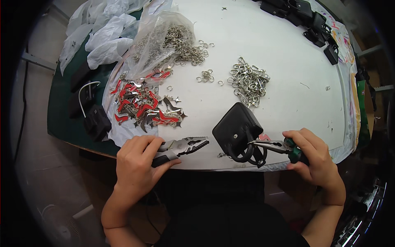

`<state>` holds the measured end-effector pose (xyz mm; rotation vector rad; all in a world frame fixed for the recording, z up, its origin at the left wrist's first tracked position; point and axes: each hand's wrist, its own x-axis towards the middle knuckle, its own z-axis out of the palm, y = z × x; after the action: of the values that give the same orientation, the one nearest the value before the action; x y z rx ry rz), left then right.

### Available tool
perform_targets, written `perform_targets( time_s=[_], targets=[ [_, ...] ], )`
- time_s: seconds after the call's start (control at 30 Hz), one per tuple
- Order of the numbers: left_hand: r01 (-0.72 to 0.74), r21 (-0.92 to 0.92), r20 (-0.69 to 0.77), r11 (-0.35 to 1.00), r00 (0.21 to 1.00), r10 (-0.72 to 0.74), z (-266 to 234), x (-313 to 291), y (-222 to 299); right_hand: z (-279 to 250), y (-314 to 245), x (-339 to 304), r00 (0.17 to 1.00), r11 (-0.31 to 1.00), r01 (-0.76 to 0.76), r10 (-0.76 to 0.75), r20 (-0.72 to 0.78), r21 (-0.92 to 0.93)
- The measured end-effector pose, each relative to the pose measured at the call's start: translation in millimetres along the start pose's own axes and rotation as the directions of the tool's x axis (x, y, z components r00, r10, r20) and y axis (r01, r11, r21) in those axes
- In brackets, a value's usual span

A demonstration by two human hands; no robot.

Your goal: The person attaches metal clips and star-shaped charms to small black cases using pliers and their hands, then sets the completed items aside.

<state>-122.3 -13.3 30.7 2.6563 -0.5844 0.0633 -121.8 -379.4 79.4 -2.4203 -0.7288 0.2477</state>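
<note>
Heavy pliers [183, 147] are held in the left hand [138, 160], noses pointing right toward a black pouch [236, 129] on the desk [288, 61]. Green-handled pliers [273, 146], clasped in the nearer right hand [310, 154], are pinched at its loop.

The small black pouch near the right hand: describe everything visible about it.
The small black pouch looks like leather or faux leather, squarish with rounded corners and a metal snap stud on its face. A black strap loop hangs from its lower edge. It sits tilted on the white table cover near the front edge. The tips of the green-handled needle-nose pliers, held in the right hand, reach into the loop.
</note>
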Motion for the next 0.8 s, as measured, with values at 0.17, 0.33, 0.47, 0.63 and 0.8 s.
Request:
perform_targets(
  time_s=[0.17, 0.33, 0.47, 0.63, 0.8],
  targets=[
    [-0.05, 0.015, -0.102, 0.999, 0.993, 0.052, 38, -2, 6, -4, 3, -1, 1.0, 0.998, -0.005, 0.003, 0.023, 0.068],
    [-0.284, -0.428, -0.304, 0.858, 0.939, 0.16, 30, 17, 32, -1, 2, 0, 0.999, 0.994, 0.042, -0.044, 0.014, 0.1],
    [-0.34, -0.495, -0.351, 0.799, 0.92, 0.174, 18, 33, 64, 4, -6, 4, 0.993, 0.987, 0.114, -0.116, 0.008, 0.112],
    [-0.278, -0.793, -0.285, 0.543, 0.956, 0.073, -1, 20, 37, -5, 10, 0, 0.999, 0.996, -0.033, 0.029, 0.046, 0.088],
    [-0.216, -0.947, -0.155, 0.238, 0.955, 0.252, -51, -55, -73, 18, 99, -13, 0.867, 0.882, -0.4, 0.276, -0.415, -0.249]
  ],
)
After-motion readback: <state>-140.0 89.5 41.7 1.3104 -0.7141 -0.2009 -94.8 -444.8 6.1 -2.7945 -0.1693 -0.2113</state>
